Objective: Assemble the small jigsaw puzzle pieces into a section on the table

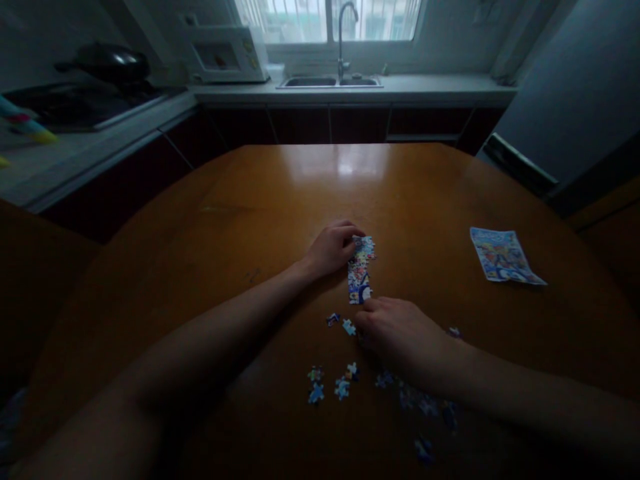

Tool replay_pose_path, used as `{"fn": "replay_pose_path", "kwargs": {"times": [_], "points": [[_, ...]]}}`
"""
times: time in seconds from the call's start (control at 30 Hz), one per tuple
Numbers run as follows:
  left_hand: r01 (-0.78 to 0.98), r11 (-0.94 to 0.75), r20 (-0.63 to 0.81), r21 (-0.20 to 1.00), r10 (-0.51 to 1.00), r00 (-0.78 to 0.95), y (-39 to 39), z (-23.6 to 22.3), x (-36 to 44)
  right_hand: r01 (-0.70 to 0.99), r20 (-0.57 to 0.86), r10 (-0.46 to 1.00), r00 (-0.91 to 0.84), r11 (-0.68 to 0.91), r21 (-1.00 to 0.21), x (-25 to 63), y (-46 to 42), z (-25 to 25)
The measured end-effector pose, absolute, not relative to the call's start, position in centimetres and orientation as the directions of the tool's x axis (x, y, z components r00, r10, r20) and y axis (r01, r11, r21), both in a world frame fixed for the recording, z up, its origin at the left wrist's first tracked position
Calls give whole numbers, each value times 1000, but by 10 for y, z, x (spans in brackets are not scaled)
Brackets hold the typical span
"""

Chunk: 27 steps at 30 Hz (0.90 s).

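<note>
A partly joined jigsaw puzzle (359,273) lies as a narrow upright strip in the middle of the table. My left hand (334,247) is closed at its upper left edge, fingers curled and touching it. Just below the strip's lower right corner is my right hand (393,327), its fingers bent down and pressed together; whatever they hold is hidden. Two loose pieces, a dark one (333,320) and a light blue one (349,327), lie left of my right fingertips. Nearer to me are more pieces (316,393), and several (420,400) lie in shadow under my right forearm.
A creased picture sheet (505,257) lies on the right of the brown wooden table (250,200). Beyond the table's far edge are a sink (310,83), a microwave (227,55) and, at left, a stove with a black pan (113,63).
</note>
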<state>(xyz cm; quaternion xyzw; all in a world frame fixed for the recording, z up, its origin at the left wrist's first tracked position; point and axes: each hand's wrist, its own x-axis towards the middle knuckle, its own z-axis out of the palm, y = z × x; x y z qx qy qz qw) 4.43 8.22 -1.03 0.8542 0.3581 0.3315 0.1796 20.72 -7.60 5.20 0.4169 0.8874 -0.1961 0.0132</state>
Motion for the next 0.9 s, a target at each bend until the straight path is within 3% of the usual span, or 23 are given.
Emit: {"fn": "replay_pose_path", "kwargs": {"times": [0.3, 0.47, 0.6, 0.7, 0.77, 0.9], "points": [[487, -678, 433, 551, 731, 528, 83, -11, 44, 742, -124, 767, -629, 545, -390, 206, -79, 44], [489, -682, 435, 544, 727, 531, 83, -11, 43, 697, -76, 764, -641, 538, -473, 208, -82, 41], [490, -682, 437, 543, 727, 529, 83, -11, 43, 645, -7, 809, -588, 463, -608, 211, -72, 50], [487, -692, 460, 533, 720, 519, 83, -11, 42, 479, 113, 875, -471, 361, -800, 217, -43, 50], [468, -714, 507, 521, 700, 503, 82, -10, 43, 338, 215, 932, -293, 312, -888, 225, -18, 41], [396, -783, 595, 479, 622, 509, 80, -8, 43, 136, 114, 993, 42, 107, -985, 244, 22, 14]]}}
